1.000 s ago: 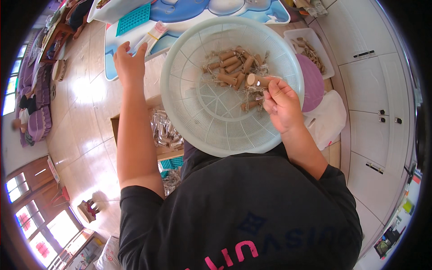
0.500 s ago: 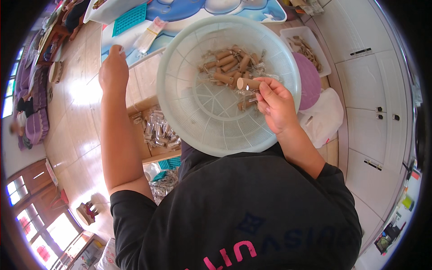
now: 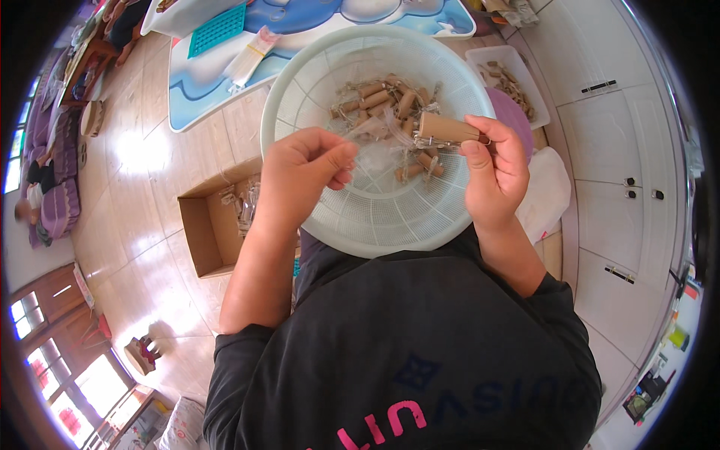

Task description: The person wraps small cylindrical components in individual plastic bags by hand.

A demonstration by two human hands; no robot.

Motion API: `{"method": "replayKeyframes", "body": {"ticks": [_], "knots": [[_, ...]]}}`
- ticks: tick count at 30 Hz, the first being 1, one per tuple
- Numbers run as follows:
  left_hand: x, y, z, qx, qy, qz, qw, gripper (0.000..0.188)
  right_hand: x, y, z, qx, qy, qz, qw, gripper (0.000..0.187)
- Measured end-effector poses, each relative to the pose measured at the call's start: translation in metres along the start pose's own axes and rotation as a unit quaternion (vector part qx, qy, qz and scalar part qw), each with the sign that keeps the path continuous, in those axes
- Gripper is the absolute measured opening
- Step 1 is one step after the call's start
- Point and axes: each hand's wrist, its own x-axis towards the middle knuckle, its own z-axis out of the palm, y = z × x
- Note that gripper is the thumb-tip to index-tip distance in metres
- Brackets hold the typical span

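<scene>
A brown cylinder, like a cardboard tube or wooden piece, [image 3: 448, 127] is pinched by my right hand [image 3: 496, 176], lying sideways with thin metal bits along its lower side. Between the closed fingertips of my left hand [image 3: 307, 161] hangs a small clear plastic bag [image 3: 375, 150], its far end close to the cylinder. Whether the cylinder's end is inside the bag I cannot tell. Both hands are above a large pale green plastic basket [image 3: 276, 112] on my lap. In it lie several similar brown cylinders [image 3: 373, 99] with thin metal pieces.
A cardboard box [image 3: 201, 236] of wrapped pieces stands on the floor at left. Ahead, a blue-and-white patterned table [image 3: 195, 105] bears a bundle of clear bags [image 3: 253, 56] and a teal basket [image 3: 217, 32]. At right are a white tray [image 3: 541, 112], a purple round surface [image 3: 517, 120] and white cabinets [image 3: 600, 150].
My left hand has come from over the table edge to the basket, with a clear bag in it. My right hand has moved slightly right with the cylinder.
</scene>
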Motion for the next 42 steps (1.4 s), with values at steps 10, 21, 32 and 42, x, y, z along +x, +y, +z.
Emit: {"method": "replayKeyframes", "body": {"ticks": [10,21,32,42], "knots": [[-0.007,-0.003,0.010,-0.006,-0.043,0.032,0.999,0.011,0.001,0.008,0.001,-0.098,-0.040,-0.022,0.994,0.019],[-0.006,-0.005,0.014,0.068,-0.036,0.071,0.995,0.014,0.005,-0.001,-0.008,-0.024,-0.137,0.122,0.983,0.019],[0.003,-0.014,0.020,-0.079,-0.211,-0.101,0.969,0.032,0.007,0.005,-0.005,0.049,-0.248,0.199,0.947,0.018],[0.007,-0.032,0.025,-0.187,-0.136,-0.090,0.969,0.028,-0.005,0.014,-0.005,0.024,-0.202,0.171,0.964,0.025]]}}
